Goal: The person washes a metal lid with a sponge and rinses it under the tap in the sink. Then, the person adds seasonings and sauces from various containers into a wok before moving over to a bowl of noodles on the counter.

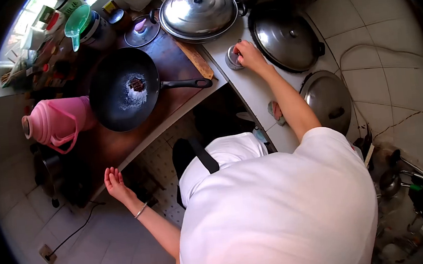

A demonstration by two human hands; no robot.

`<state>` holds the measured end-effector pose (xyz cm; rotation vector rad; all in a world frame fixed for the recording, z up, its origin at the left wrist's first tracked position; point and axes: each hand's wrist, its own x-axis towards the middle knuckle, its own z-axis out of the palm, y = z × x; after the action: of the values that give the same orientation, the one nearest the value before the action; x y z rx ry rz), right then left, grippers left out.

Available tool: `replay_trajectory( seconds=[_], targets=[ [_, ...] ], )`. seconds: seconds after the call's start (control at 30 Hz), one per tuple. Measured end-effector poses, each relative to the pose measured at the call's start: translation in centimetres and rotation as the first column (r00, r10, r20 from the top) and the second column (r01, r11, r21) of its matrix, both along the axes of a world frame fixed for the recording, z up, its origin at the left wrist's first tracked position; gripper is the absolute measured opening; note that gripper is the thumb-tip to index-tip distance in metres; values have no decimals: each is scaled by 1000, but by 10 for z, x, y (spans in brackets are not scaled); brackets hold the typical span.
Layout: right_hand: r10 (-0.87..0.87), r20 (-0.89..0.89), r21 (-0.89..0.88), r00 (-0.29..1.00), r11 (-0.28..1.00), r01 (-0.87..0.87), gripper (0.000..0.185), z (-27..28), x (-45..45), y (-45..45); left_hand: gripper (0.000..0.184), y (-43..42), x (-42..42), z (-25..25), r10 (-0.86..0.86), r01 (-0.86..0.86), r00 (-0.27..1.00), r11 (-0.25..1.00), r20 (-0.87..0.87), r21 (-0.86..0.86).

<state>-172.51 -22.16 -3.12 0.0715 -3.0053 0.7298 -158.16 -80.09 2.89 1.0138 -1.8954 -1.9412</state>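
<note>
My right hand (249, 57) reaches to the white counter, its fingers closed at the top of a small clear jar (233, 61). Whether a lid or spoon is between the fingertips I cannot make out. My left hand (116, 185), with a bangle on the wrist, hangs in front of the brown table edge, palm up, fingers loosely bent, holding nothing. A black frying pan (111, 98) lies on the brown tabletop with its handle pointing right. In the pan is a heap of white powder (129, 96) with a dark brown clump (137, 83) on it.
A pink thermos (55, 119) lies tilted left of the pan. Behind stand a green ladle (78, 23), a glass lid (142, 32) and a large lidded wok (198, 13). Right of the jar are a black-rimmed lidded pan (286, 35), another metal lid (328, 100) and a cloth (274, 111).
</note>
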Motion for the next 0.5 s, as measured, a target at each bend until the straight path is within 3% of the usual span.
replay_trajectory(
  seconds=[0.17,0.23,0.27,0.33,0.5],
  targets=[
    [2,58,-12,998,1000,-1,26,6,3,-1,26,-4,-34,-22,-22,18,998,997,51,70],
    [-46,163,-197,985,977,78,34,14,4,2,26,-3,-54,-22,-50,47,997,998,54,48],
    [-54,170,-197,984,976,88,34,19,5,6,26,-3,-60,-21,-68,67,996,997,55,26],
    [-184,90,-183,979,963,198,44,30,2,16,26,-8,-71,-23,-81,80,995,997,64,17],
    [-201,183,54,962,980,194,68,50,-1,-16,25,-27,-91,-39,-93,94,993,996,73,3]
  ],
)
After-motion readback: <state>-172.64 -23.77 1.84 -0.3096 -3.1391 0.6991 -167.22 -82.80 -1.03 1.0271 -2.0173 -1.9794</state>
